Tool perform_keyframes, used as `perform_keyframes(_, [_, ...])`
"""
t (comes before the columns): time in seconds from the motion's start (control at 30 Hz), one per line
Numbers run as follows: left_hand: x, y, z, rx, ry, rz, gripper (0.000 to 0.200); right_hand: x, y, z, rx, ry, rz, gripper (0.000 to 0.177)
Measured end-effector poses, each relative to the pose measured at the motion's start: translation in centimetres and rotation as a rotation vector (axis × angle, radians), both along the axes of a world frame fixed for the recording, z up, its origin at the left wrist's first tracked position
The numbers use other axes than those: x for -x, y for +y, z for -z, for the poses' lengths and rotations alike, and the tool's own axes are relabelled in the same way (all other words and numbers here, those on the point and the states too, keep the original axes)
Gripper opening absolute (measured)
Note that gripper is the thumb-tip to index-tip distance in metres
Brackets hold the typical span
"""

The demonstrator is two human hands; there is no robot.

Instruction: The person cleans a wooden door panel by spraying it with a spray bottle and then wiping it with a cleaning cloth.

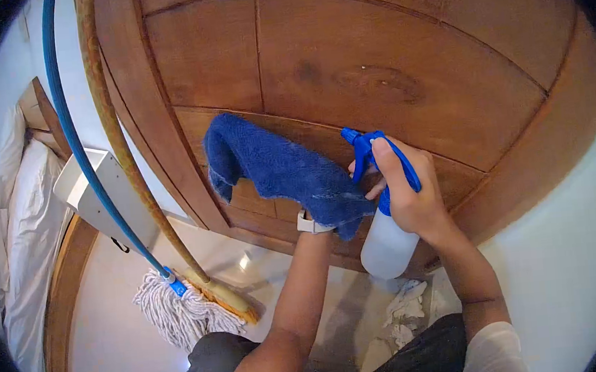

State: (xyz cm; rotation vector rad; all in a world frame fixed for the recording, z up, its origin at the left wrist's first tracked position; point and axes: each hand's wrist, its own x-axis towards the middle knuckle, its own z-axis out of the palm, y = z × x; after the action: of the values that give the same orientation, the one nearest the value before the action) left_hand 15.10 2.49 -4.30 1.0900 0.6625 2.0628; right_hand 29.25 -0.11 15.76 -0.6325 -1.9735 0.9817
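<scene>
One blue cloth lies flat against the wooden door, on its lower panel. Its long axis slants across the door from upper left to lower right. My left hand is buried under the cloth's lower end, so I cannot tell how far it is open. Only my left wrist, with its pale watch band, shows below the edge, and the forearm reaches straight up to the door.

Just right of the cloth, also close against the door, is one spray bottle. My right hand is wrapped around its neck, the forefinger laid over the blue trigger head. The bottle stands roughly upright, with its clear body hanging below my fist. Its nozzle points left at the cloth.

At the foot of the door, one small heap of white rags lies on the floor. Two long handles lean at the door's left edge: one mop on a blue pole and one broom on a yellowish stick. Beside them, left of the door, stands one white bin.
</scene>
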Motion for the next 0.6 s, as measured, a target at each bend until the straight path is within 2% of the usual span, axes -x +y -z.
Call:
perform_keyframes(0.13, [-0.5, 0.0, -0.4, 0.029, -0.348, 0.295, 0.024, 0.2, -0.1, 0.1, -0.001, 0.008, -0.005, 0.043])
perform_keyframes(0.37, [-0.4, 1.2, 1.2, 0.056, -0.182, 0.169, 0.022, 0.4, -0.4, -0.1, -0.018, 0.013, 0.015, 0.041])
perform_keyframes(0.6, [-0.3, 2.6, 2.8, 0.075, -0.042, -0.077, 0.023, 0.3, 0.2, 0.6, -0.112, -0.025, 0.062, 0.039])
